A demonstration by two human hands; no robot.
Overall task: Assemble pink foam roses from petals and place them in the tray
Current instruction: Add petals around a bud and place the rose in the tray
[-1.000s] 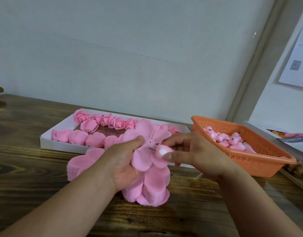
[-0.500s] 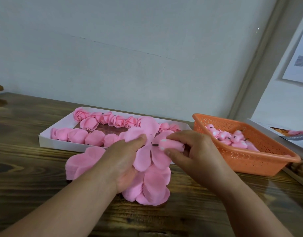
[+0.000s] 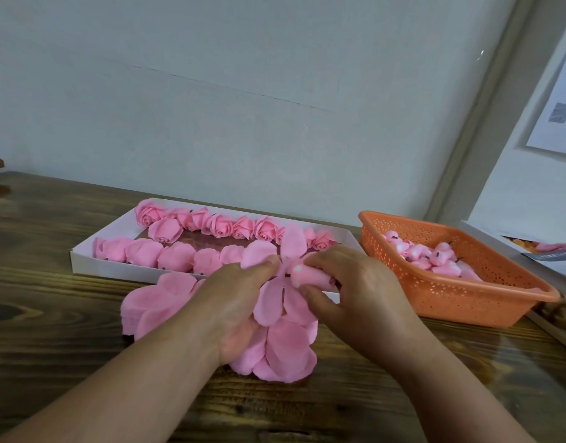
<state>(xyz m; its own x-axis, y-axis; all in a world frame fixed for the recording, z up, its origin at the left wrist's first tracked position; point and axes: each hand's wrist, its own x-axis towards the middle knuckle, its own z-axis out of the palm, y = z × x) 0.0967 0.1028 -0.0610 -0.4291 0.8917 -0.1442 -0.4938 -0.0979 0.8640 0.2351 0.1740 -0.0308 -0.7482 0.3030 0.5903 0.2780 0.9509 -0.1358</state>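
From my remote seat I see the job well underway: the white tray [image 3: 83,260] at the back of the wooden table [image 3: 51,314] already carries two rows of finished roses [image 3: 217,226], the far row showing their spiralled faces and the near row lying with their undersides toward me, though a bare strip of tray floor between the rows suggests room for more. An orange basket [image 3: 467,302] to the right holds a heap of pink bud cores [image 3: 435,260], so I judge many flowers are left to make. In front of the tray, the left hand [image 3: 230,308] is closed around a flower-shaped petal layer [image 3: 275,298], thumb pressed down near its centre, over a stack of spare petal layers [image 3: 285,353] on the table. The right hand [image 3: 355,292] pinches a rolled bud core [image 3: 307,276] between thumb and fingers, its short dark stem aimed at the middle of the petal layer; I cannot tell whether the stem has gone through. This rose is mid-assembly, held just in front of the tray and not yet placed in it.
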